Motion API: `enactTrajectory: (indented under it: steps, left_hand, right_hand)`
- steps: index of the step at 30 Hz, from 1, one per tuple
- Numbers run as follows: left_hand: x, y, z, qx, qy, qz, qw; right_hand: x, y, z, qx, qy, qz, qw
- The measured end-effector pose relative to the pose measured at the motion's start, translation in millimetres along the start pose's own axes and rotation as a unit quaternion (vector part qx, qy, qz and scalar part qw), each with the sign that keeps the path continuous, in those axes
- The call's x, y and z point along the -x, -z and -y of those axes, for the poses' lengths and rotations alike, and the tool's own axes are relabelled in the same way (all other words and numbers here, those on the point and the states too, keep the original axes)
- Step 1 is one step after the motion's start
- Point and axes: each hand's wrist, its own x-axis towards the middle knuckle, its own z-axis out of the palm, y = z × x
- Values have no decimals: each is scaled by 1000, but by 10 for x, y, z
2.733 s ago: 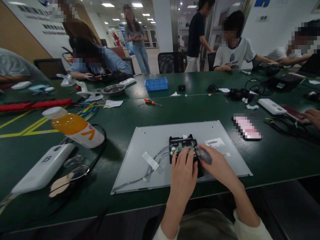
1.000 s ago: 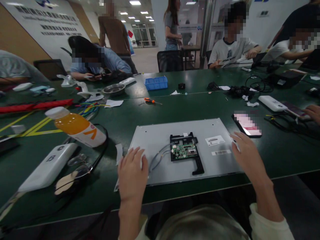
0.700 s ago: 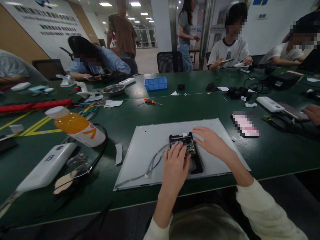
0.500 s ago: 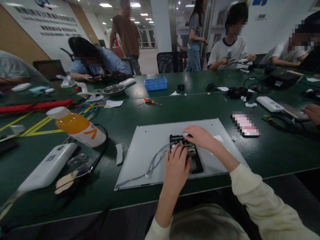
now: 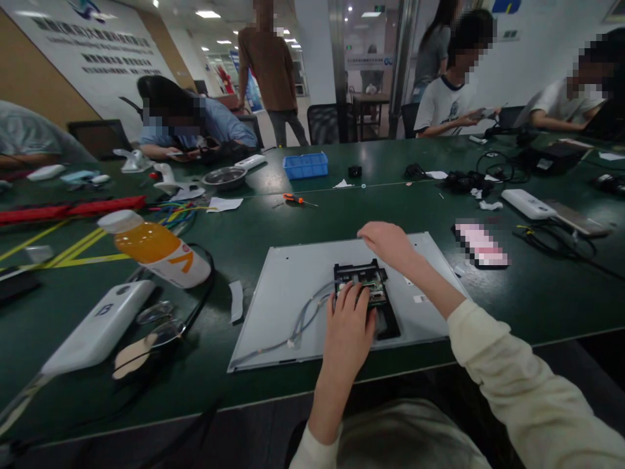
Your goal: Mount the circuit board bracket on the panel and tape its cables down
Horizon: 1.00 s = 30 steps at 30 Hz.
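Note:
A flat grey-white panel [image 5: 288, 270] lies on the table in front of me. On it sits a black plastic frame [image 5: 390, 320] with a green circuit board [image 5: 377, 294], and grey wires [image 5: 299, 320] run off it to the left. My left hand [image 5: 347, 320] rests over the board's near left part, fingers stretched out flat. Above the panel's far edge, my right hand [image 5: 390, 246] is raised clear of the frame with its fingers curled together. Whatever may be between those fingertips is hidden.
Left stand an orange drink bottle [image 5: 159, 251], a white power bank [image 5: 100, 329] and glasses [image 5: 163, 332]. Farther back are a screwdriver [image 5: 299, 199] and blue basket [image 5: 305, 165]. A phone [image 5: 481, 244] lies right. Several people are across the table.
My right hand has lifted off the black frame's far edge and moved up and away, uncovering that corner. My left hand has stayed on the board.

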Motion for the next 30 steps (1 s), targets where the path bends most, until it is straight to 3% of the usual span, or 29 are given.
enactTrajectory:
  steps: [2,4,8,11,16,20,24,30]
  left_hand:
    - [2,6,-4,0,0,1,1000]
    - [5,9,-8,0,-2,-2,1000]
    - [15,6,-5,0,-4,-3,1000]
    - [23,-3,2,-1,-4,-2,1000]
    - [22,-16,6,-4,1,4,1000]
    - [10,-20,9,-4,4,6,1000]
    - [6,-17,16,-6,0,4,1000]
    - [0,-5,11,-7,0,6,1000]
  right_hand:
    - [-118,41,-76,-11,-8,-93,996]
    - [-231,-8,-178,-18,-29,-124,992]
    - [-341,-313,-399,-23,-55,-23,998]
    - [-319,-502,-524,-29,-64,9,998]
    - [-189,-492,-606,-38,-80,25,996]
    - [105,-362,-592,-45,-82,46,995]
    - [653,-196,-647,-41,-100,30,994]
    - [1516,-12,-1058,-37,-188,-2,981]
